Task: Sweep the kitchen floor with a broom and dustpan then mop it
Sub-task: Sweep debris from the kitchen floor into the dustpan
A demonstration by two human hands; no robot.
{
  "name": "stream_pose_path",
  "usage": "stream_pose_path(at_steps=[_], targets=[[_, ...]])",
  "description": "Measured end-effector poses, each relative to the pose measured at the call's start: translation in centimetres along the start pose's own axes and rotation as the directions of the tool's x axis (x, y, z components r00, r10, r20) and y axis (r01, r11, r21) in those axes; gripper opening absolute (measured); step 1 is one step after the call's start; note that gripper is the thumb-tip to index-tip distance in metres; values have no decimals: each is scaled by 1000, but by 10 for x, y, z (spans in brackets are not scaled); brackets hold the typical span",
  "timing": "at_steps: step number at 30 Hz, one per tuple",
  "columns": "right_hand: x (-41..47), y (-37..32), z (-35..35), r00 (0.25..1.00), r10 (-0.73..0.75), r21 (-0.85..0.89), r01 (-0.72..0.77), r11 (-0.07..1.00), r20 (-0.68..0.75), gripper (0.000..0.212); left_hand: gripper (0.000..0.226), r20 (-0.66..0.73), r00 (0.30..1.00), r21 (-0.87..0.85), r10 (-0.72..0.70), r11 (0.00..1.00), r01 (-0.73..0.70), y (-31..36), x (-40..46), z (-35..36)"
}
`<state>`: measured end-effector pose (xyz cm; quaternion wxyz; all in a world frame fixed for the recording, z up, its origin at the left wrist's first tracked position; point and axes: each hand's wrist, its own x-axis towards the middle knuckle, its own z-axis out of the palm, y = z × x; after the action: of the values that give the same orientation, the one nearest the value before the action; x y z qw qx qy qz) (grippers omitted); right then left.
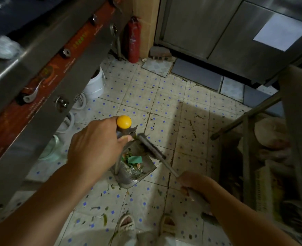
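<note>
Beside the steel cooker [40, 55], on the tiled floor [164, 107]: a grey dustpan [146, 167] holding green scraps and bits of food, open mouth turned toward the feet. Upright handle rising from the dustpan, long axis nearly vertical, capped by a yellow knob [124, 121]. Left hand [97, 148] curled round that handle just under the knob. Broom [153, 150] slanting across the dustpan, long axis running from the bristles at the far rim back toward the right hand [198, 189]. Right hand wrapped round the broom stick, fingers blurred. Bristles dark, hard to make out. Beyond the dustpan, against the wall, a red fire extinguisher [134, 39]; a white bucket [95, 84] partly hidden under the cooker.
</note>
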<state>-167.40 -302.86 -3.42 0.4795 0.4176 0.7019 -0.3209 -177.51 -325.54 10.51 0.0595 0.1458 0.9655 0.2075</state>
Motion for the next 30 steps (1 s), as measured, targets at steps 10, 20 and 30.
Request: stream_pose_path(at_steps=[10,20,30], targets=[[-20,53,-15,990,73,299,-33,954,-124,19,36,-6,1000,-29,-2,1000,1,13,-24,9],[37,116,-37,972,53,332,26,943,-228,36,39,14,1000,-4,-21,1000,21,21,-51,47],[17,116,62,997,-61,356,70,932,-37,20,19,-12,995,-43,-97,994,96,32,-120,46]])
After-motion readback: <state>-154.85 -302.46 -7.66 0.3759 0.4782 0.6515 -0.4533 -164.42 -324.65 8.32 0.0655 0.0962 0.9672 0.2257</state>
